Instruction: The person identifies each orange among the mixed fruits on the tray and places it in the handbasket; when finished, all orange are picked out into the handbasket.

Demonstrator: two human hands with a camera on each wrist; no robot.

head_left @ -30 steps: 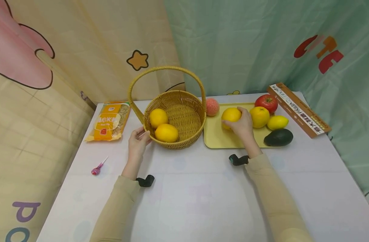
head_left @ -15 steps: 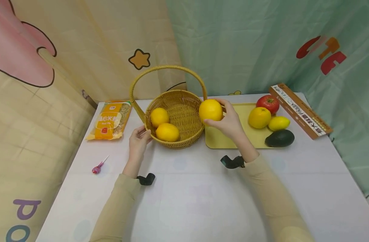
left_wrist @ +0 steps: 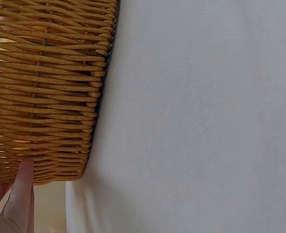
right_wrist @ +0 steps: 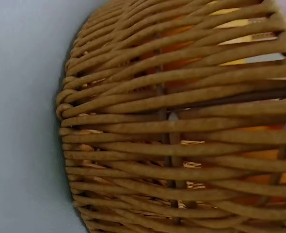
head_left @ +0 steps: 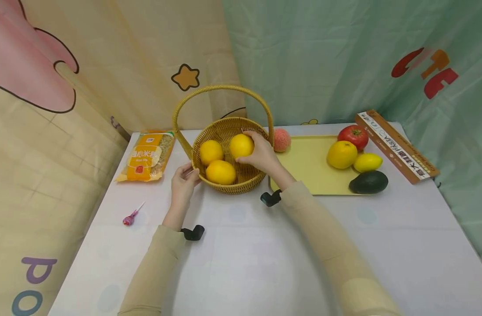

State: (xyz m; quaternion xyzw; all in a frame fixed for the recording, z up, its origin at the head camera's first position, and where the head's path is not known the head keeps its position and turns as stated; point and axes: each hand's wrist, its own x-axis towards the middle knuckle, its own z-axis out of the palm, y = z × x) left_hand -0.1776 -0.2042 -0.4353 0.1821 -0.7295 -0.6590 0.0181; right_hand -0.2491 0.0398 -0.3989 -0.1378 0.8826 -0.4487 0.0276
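The wicker basket [head_left: 241,188] with its tall handle holds two yellow fruits [head_left: 221,172] at its left side. My right hand [head_left: 264,156] is inside the basket, gripping another yellow fruit [head_left: 241,146] between thumb and fingers, right of those two. My left hand [head_left: 183,186] holds the basket's left rim. The left wrist view shows fingers [left_wrist: 22,194] against the woven wall [left_wrist: 46,97]. In the right wrist view the basket wall [right_wrist: 182,121] fills most of the picture and hides my right hand.
Right of the basket, a yellow tray [head_left: 308,166] has a pink ball-like fruit [head_left: 282,140], a red fruit [head_left: 353,137], a yellow fruit [head_left: 342,154], a lemon [head_left: 368,163] and a dark green fruit [head_left: 369,182] on or beside it. A pasta box [head_left: 398,147], orange bag [head_left: 147,156] and lollipop [head_left: 129,219] lie around.
My right hand has carried the yellow fruit left from the tray, over the rim and into the basket. My left hand has stayed at the basket's left rim.
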